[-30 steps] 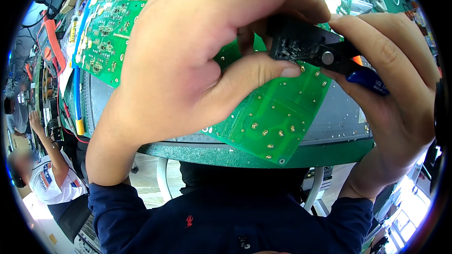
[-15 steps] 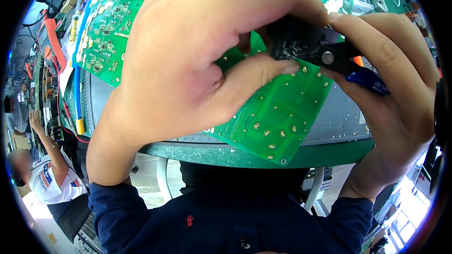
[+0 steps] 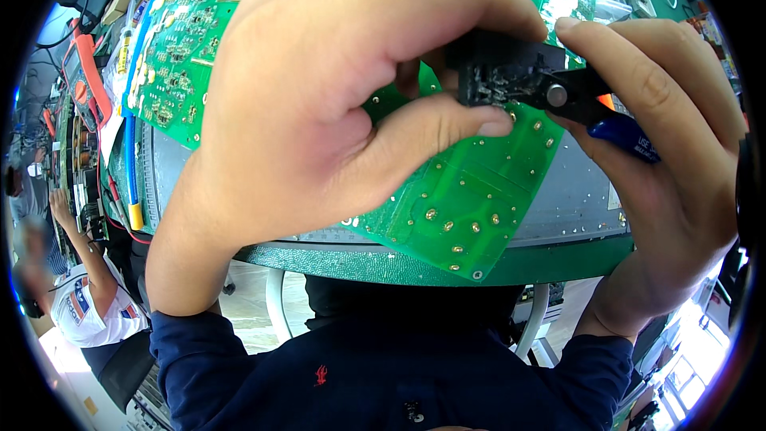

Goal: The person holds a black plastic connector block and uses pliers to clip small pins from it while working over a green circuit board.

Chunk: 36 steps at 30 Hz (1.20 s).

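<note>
Between the thumb and fingers of my left hand (image 3: 319, 112) is a small black block-shaped part (image 3: 503, 72), its rough, shiny side facing me. My right hand (image 3: 670, 104) grips a pair of flush cutters (image 3: 626, 140) with dark blue handles. Their dark jaws meet the black part, and a round pivot shows beside it. Whether the blades are closed on it I cannot tell. Beneath both hands lies a green circuit board (image 3: 471, 199) dotted with solder joints, one corner reaching over the table's front edge.
Larger populated circuit boards (image 3: 179, 56) cover the far left of the worktable. A blue cable (image 3: 132, 152), an orange multimeter (image 3: 84, 80) and a syringe (image 3: 125, 48) lie at its left. Plastic bags (image 3: 610, 9) sit at the back right. Another person (image 3: 92, 303) works at far left.
The black part has tilted slightly in my left fingers, showing more of its rough side. Both hands stay almost in place, and the cutters remain against the part.
</note>
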Each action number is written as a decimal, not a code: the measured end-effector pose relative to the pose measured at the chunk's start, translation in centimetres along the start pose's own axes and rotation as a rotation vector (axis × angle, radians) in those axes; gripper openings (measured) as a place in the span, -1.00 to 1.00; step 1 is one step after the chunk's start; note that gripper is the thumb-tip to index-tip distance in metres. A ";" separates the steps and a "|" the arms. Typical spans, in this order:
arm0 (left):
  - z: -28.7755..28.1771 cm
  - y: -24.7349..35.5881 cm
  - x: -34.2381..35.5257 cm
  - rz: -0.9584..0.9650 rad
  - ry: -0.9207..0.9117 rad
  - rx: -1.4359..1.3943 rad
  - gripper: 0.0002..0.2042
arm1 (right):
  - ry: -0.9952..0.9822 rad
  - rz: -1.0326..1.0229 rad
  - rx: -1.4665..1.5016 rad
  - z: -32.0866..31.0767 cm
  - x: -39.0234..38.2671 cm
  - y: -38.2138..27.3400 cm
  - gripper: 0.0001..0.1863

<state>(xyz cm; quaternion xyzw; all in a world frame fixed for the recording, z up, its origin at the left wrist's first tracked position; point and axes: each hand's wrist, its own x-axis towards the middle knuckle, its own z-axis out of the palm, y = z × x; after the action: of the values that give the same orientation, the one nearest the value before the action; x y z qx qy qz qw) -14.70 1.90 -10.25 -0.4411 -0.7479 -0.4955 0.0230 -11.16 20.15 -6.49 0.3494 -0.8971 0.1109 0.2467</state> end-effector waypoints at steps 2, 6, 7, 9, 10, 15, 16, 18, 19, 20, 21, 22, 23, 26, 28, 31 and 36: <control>0.0 0.1 0.0 -0.013 -0.007 0.009 -0.60 | -0.010 0.018 0.030 -0.1 0.0 0.0 -0.58; 0.0 0.3 0.0 -0.026 -0.017 0.018 -0.60 | -0.027 -0.016 -0.047 -0.1 0.0 0.1 -0.57; 0.0 0.2 0.0 -0.020 -0.016 0.016 -0.60 | -0.052 -0.026 -0.047 -0.3 0.0 0.2 -0.57; 0.1 0.2 0.0 -0.004 -0.015 0.013 -0.61 | -0.102 -0.046 -0.048 -0.7 0.1 0.4 -0.57; 0.1 0.1 0.0 0.005 -0.013 0.014 -0.61 | -0.096 -0.045 -0.051 -0.7 0.1 0.3 -0.56; 0.0 0.1 0.0 0.037 -0.003 0.027 -0.62 | -0.081 -0.047 -0.059 -0.5 0.0 0.2 -0.56; 0.0 0.1 0.0 0.033 -0.004 0.034 -0.62 | -0.081 -0.043 -0.060 -0.4 0.0 0.2 -0.56; 0.0 0.2 0.2 0.048 -0.021 0.077 -0.63 | -0.081 -0.032 -0.063 -0.5 -0.1 0.2 -0.56; -0.1 0.2 0.3 0.065 -0.035 0.113 -0.64 | -0.097 -0.043 -0.065 -0.6 -0.1 0.3 -0.56; -0.1 0.2 0.3 0.080 -0.047 0.152 -0.64 | -0.112 -0.057 -0.065 -0.6 0.0 0.4 -0.57; -0.2 0.2 0.3 0.080 -0.046 0.153 -0.64 | -0.127 -0.070 -0.065 -0.7 0.0 0.5 -0.57; -0.2 0.3 0.3 0.068 -0.024 0.161 -0.64 | -0.143 -0.072 -0.064 -0.8 0.0 0.6 -0.57; -0.3 0.4 0.2 0.053 -0.001 0.171 -0.64 | -0.158 -0.077 -0.060 -0.9 0.1 0.7 -0.57; -0.3 0.6 0.1 0.016 0.066 0.202 -0.64 | -0.106 -0.032 -0.035 -0.6 -0.1 0.8 -0.58; -0.3 0.6 0.0 -0.003 0.110 0.223 -0.64 | -0.081 -0.016 -0.044 -0.5 -0.1 1.1 -0.58; -0.5 0.8 -0.1 -0.030 0.172 0.260 -0.64 | -0.092 -0.006 -0.037 -0.9 0.0 1.6 -0.57; -1.3 0.5 -0.3 0.044 0.170 0.277 -0.56 | -0.095 0.061 0.121 -0.9 0.1 1.3 -0.55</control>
<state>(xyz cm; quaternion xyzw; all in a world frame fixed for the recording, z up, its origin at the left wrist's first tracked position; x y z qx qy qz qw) -14.73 0.80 -9.39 -0.4063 -0.7946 -0.4227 0.1576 -11.78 21.39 -5.70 0.3410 -0.9097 0.1557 0.1789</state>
